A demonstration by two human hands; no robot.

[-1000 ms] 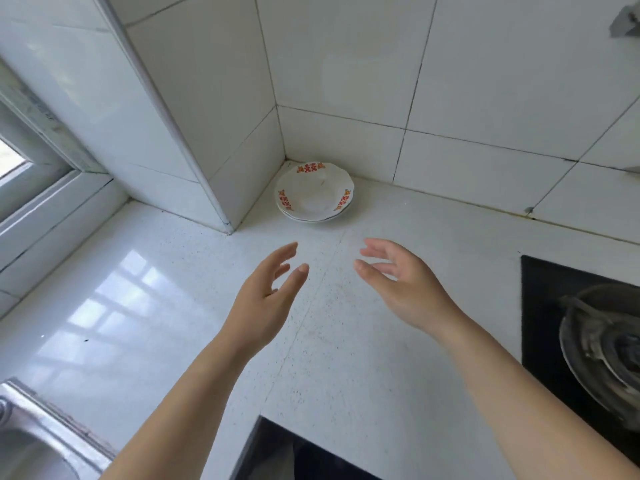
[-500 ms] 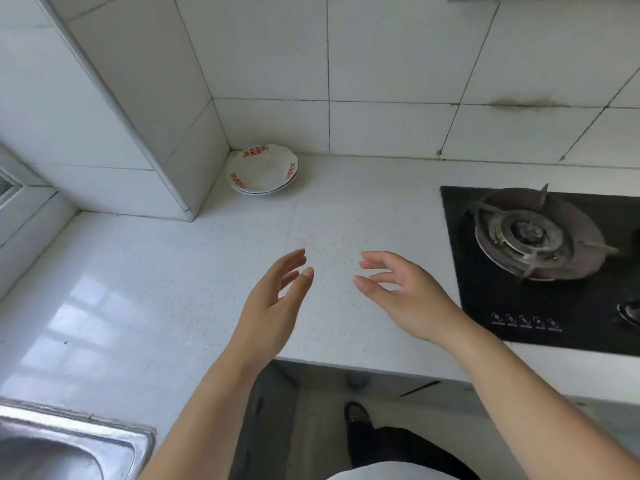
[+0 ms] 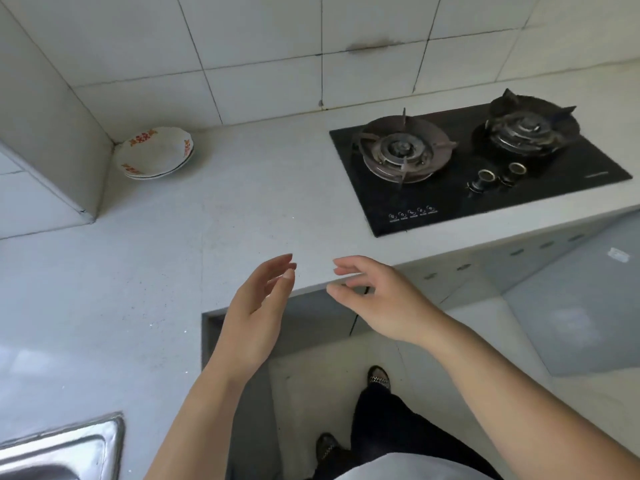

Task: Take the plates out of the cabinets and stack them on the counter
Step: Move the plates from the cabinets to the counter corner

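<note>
A small stack of white plates [image 3: 156, 155] with red-orange rim patterns sits in the far left corner of the pale counter [image 3: 242, 209], against the tiled wall. My left hand [image 3: 254, 317] and my right hand [image 3: 377, 303] hover empty side by side over the counter's front edge, palms facing each other, fingers relaxed and slightly bent. Both are far from the plates. No cabinet interior shows.
A black two-burner gas hob [image 3: 474, 164] is set into the counter on the right. A steel sink [image 3: 59, 452] shows at the bottom left. A tiled pillar [image 3: 48, 140] juts out at left. Below the counter edge are the floor and my legs and shoes [image 3: 379, 375].
The view has swung right and pulled back from the counter: the plates shifted to the far left, the whole hob came into view. Both hands stay empty and have drawn back to the counter's edge.
</note>
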